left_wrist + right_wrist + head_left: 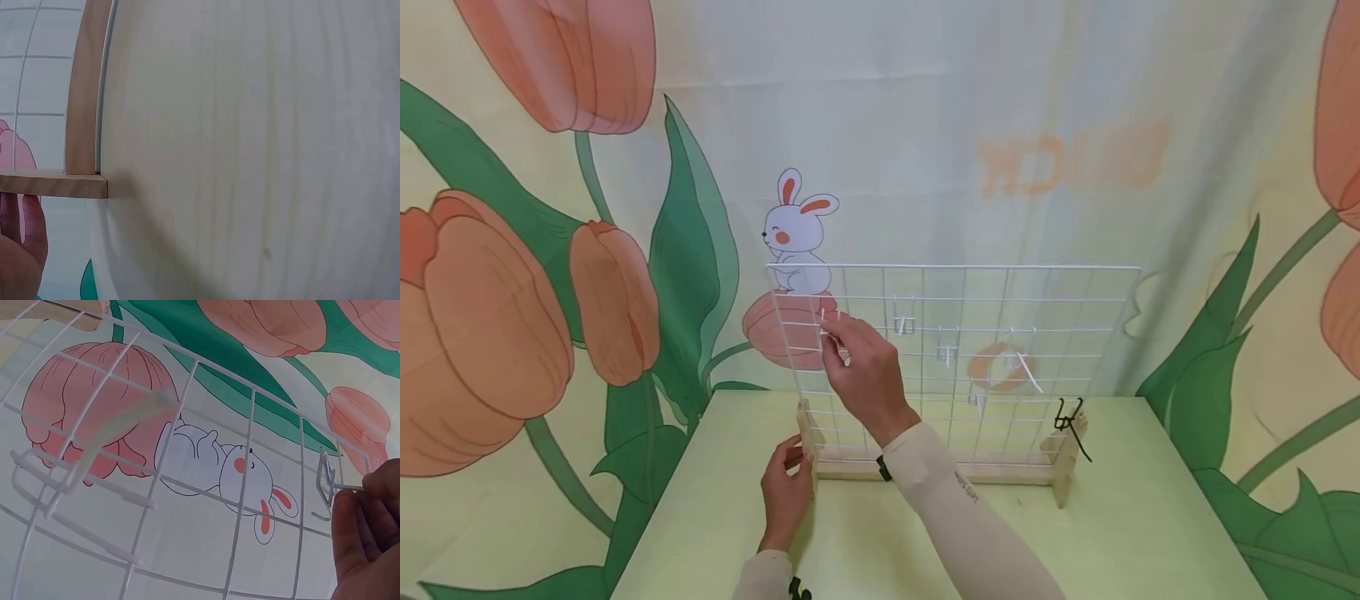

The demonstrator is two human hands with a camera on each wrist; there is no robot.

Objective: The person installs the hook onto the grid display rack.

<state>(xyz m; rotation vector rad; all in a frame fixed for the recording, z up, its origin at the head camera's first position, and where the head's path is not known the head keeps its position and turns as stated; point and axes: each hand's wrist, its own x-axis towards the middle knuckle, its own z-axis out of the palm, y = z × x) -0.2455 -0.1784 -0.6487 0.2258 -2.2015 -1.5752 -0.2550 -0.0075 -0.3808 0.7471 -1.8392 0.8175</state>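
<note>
At the near left of the desk [1112,533], your left hand [785,492] grips the left wooden foot [807,442] of the stand, fingers curled around it. Further right and higher, your right hand [865,371] pinches a white wire hook [328,484] against the upper left of the white wire grid [1037,329]. Other white hooks [904,323] hang mid-grid, and a black hook [1070,421] sits at its lower right.
</note>
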